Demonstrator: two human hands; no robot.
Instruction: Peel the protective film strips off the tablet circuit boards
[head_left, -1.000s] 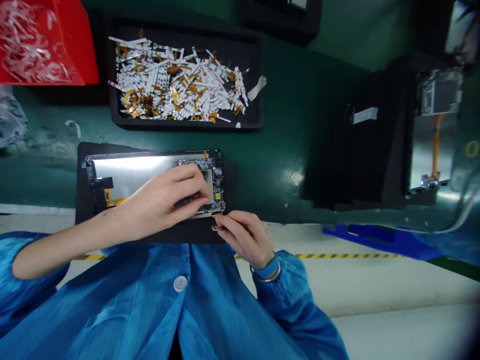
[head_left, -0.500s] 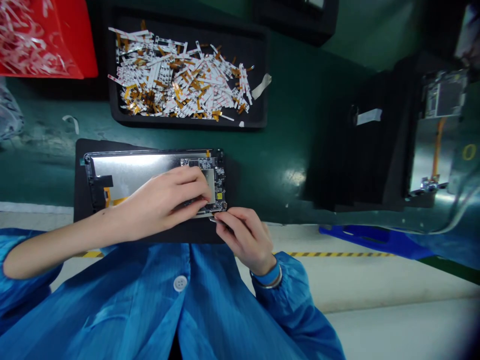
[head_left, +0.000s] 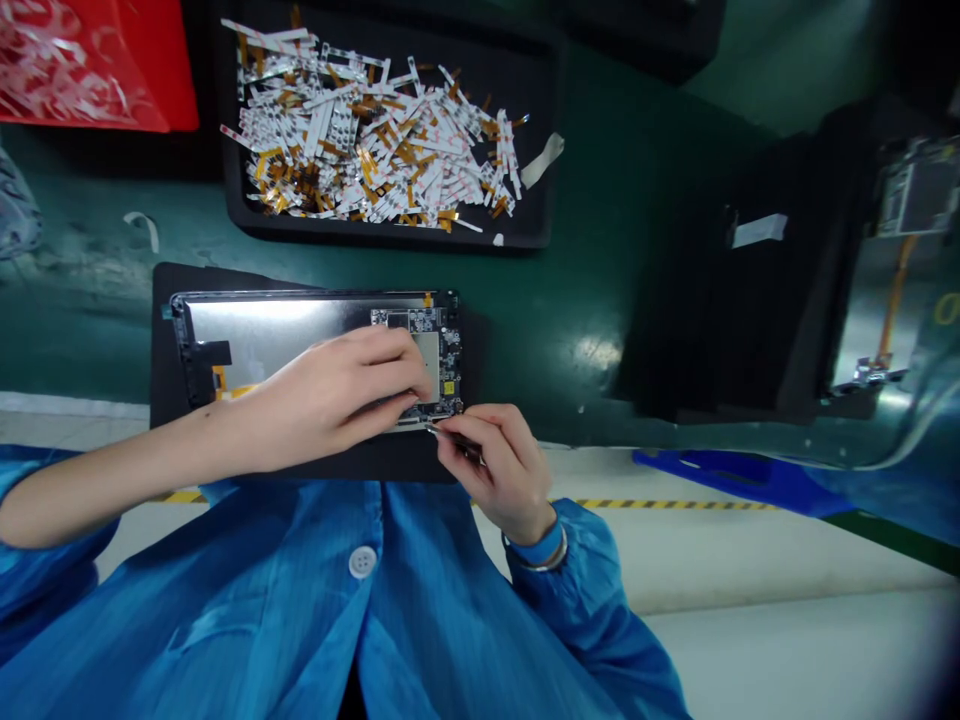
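A tablet display panel (head_left: pixel 277 335) lies face down on a black mat (head_left: pixel 352 460), with a circuit board (head_left: pixel 427 335) at its right end. My left hand (head_left: pixel 330 400) presses on the board, and its fingers hide the board's lower middle. In my right hand (head_left: pixel 502 470) are thin tweezers (head_left: pixel 461 443), their tips at the board's lower edge. An orange flex strip (head_left: pixel 219 380) shows at the panel's left end, partly covered by a black piece.
Above the mat, a black tray (head_left: pixel 536 150) holds a pile of white and orange flex strips (head_left: pixel 360 130). A red bin (head_left: pixel 97 70) stands at the upper left. Black foam (head_left: pixel 720 300) and another panel (head_left: pixel 892 270) lie to the right.
The whole view has drifted slightly up and right. My right hand has curled around the tweezers and brought their tips against the board's lower edge. My left hand stays on the board.
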